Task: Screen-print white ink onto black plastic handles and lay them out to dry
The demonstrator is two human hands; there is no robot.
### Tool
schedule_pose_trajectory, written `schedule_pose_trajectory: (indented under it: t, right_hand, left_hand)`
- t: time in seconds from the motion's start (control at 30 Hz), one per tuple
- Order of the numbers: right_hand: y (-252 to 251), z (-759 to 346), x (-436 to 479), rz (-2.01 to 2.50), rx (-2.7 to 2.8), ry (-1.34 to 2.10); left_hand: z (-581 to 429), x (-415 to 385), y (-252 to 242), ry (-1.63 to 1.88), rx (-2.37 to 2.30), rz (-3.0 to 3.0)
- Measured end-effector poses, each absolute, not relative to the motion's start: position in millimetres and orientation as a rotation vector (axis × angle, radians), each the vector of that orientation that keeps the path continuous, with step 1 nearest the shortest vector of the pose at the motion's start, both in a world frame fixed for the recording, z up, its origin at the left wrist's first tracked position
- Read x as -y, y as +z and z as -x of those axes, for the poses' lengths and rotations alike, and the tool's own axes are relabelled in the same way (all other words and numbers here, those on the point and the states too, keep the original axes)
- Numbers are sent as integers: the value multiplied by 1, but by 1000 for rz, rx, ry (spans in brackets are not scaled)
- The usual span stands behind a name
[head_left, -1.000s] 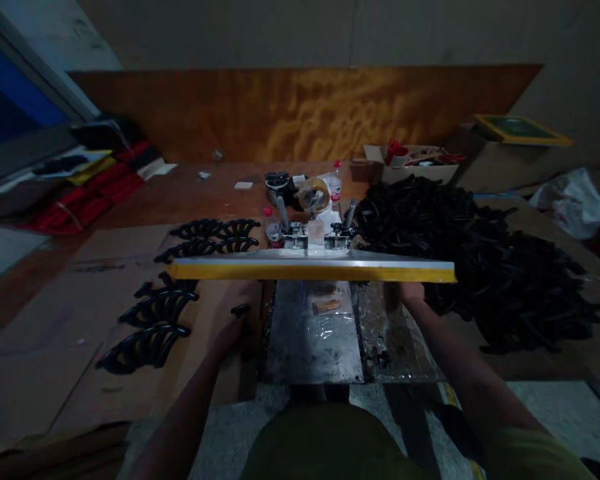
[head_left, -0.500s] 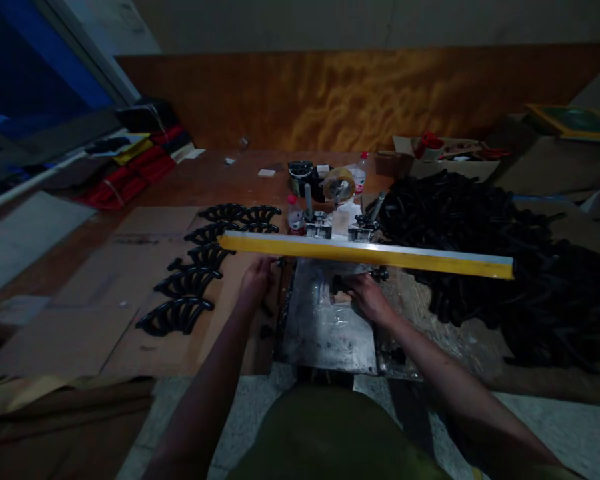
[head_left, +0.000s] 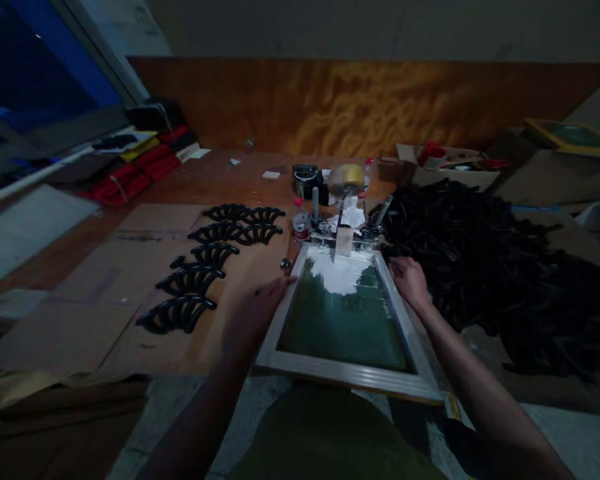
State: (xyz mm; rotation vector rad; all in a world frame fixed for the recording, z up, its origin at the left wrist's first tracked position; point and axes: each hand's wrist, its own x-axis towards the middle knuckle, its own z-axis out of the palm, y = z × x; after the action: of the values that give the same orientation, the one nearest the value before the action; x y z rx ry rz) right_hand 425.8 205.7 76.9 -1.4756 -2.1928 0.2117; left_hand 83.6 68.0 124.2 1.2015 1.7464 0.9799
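A screen printing frame (head_left: 345,375) with pale bars and green mesh lies low in front of me. White ink (head_left: 343,272) spreads over the mesh's far end, beside a squeegee (head_left: 344,243). My left hand (head_left: 269,300), dim and blurred, has its fingertips closed at the frame's left bar. On the opposite side my right hand (head_left: 411,280) is curled, fingers at the right bar's outer edge. The frame hides the metal plate beneath it and whatever lies there.
Curved black ribbed pieces (head_left: 177,315) lie in rows on cardboard (head_left: 75,327) at left. A large heap of black parts (head_left: 485,253) fills the right. Behind the frame stand a red-capped bottle (head_left: 301,220), a dark tub (head_left: 306,179) and a tape roll (head_left: 347,180).
The frame has swung down from edge-on to nearly flat, covering the metal plate. My hands have moved apart to its sides; the right no longer shows the black piece.
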Motion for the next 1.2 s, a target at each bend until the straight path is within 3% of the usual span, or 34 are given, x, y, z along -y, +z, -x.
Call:
schedule_pose_trajectory:
  t: [0.17,0.33,0.43,0.7,1.0,1.2]
  right_hand:
    - [106,-361,-234,1256,2352,88]
    - [117,-313,-230,1471,2666,235]
    - [108,-317,-204,1465,2800,262]
    - [102,-355,-166,874,2951,390]
    - [79,-355,-158,789,2718,329]
    - [107,-342,-195,976,2678,396]
  left_hand:
    - [-89,-53,60,926,-1657,-1137]
    - [-89,-58,28,899,-1680,-1116]
    - [-89,-58,26,895,-1690,-1077]
    - [-93,-55,40,899,-1720,-997]
    - [-92,-54,42,915,-1679,-1008]
    - [-89,-54,59,904,-1672,-1025]
